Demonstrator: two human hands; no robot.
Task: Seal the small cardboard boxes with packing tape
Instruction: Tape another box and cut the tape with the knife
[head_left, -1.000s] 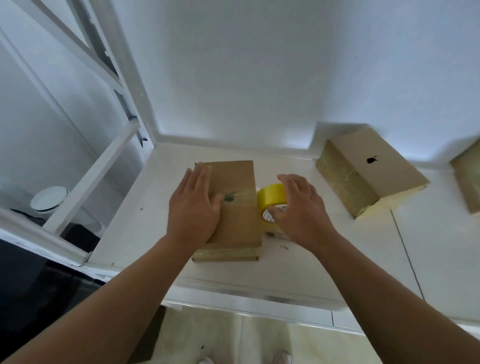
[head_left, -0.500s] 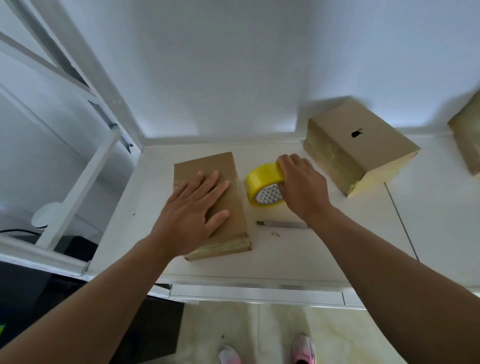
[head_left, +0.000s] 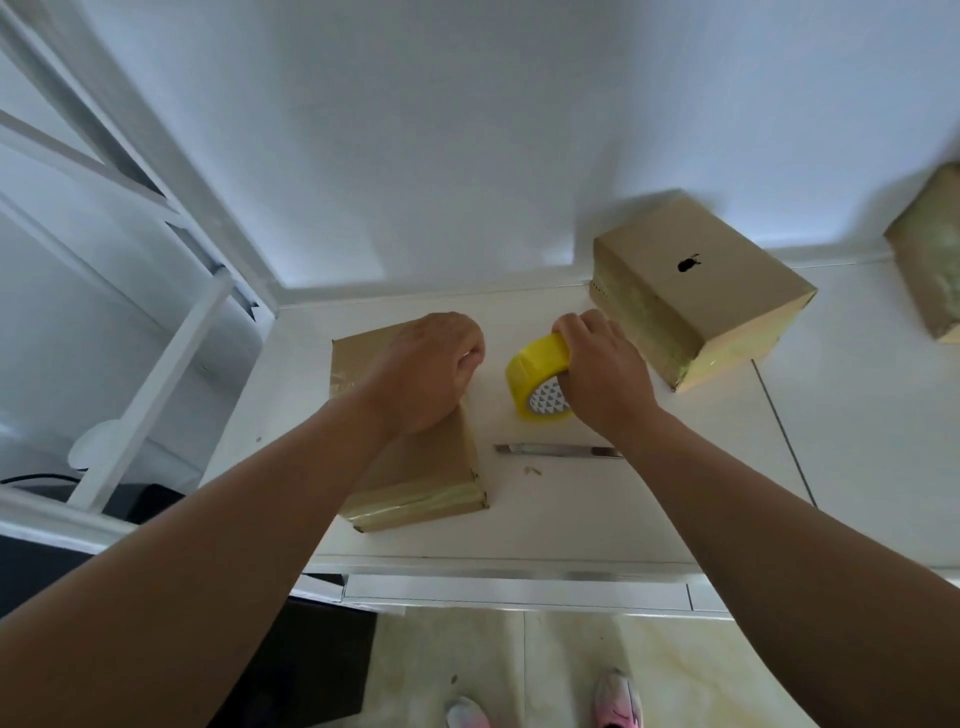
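Bare forearms on both sides, uncovered from the frame's edge right up to the left hand (head_left: 426, 374) and the right hand (head_left: 608, 379). Down below, toes of a left shoe (head_left: 467, 715) and right shoe (head_left: 618, 699), pink and white, probably trainers, though they're blurred.

A plain white wall (head_left: 467, 130) rises behind a white worktop (head_left: 571, 525), with soft bright patches of light along its foot where the two meet and a thin dark seam (head_left: 784, 431) crossing the worktop's surface on the right. To the left stands a white frame (head_left: 156, 389) of slanted and crossing bars, with a round white disc (head_left: 96, 449) seen behind it. Below the worktop's front edge the floor (head_left: 701, 675) is laid with pale cream, marbled tiles, and a dark block (head_left: 311, 670) sits beside them on the left.
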